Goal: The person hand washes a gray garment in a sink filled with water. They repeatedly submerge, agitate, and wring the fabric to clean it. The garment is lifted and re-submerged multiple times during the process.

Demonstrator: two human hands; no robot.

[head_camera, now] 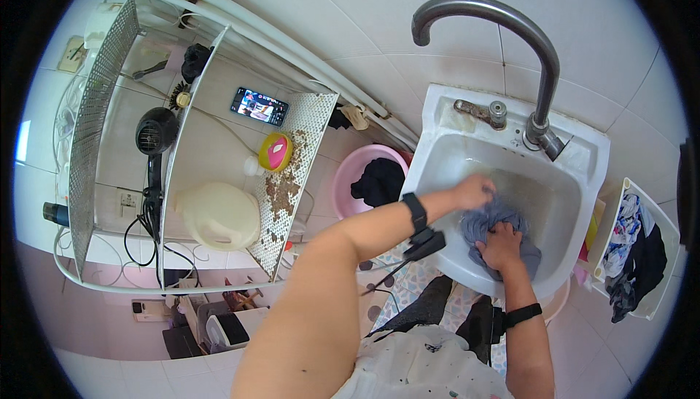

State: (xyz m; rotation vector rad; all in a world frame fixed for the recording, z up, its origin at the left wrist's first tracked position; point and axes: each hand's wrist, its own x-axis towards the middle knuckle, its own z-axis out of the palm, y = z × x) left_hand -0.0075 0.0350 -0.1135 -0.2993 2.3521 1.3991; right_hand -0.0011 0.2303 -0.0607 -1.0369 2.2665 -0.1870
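Observation:
A wet grey-blue garment (530, 259) lies bunched in the white sink basin (563, 246), partly in cloudy water (530, 191). My right hand (501, 246) presses down on the garment and grips its folds, fingers bent into the fabric. Slightly blurred, my left hand (474, 192) is curled at the garment's upper end, with a bit of the cloth at its fingers. A curved metal faucet (538, 43) rises behind the basin, its spout swung out to the left. Beside its base is a worn tap handle (481, 113). Water hides part of the basin floor.
Left of the sink, a pink basin (350, 169) holds dark cloth (380, 181). On the right hangs a white basket (670, 268) of clothes. A rusty white shelf (303, 164) bears a phone (259, 107), yellow soap dish (269, 150), cream jug (219, 216) and black hair dryer (156, 131).

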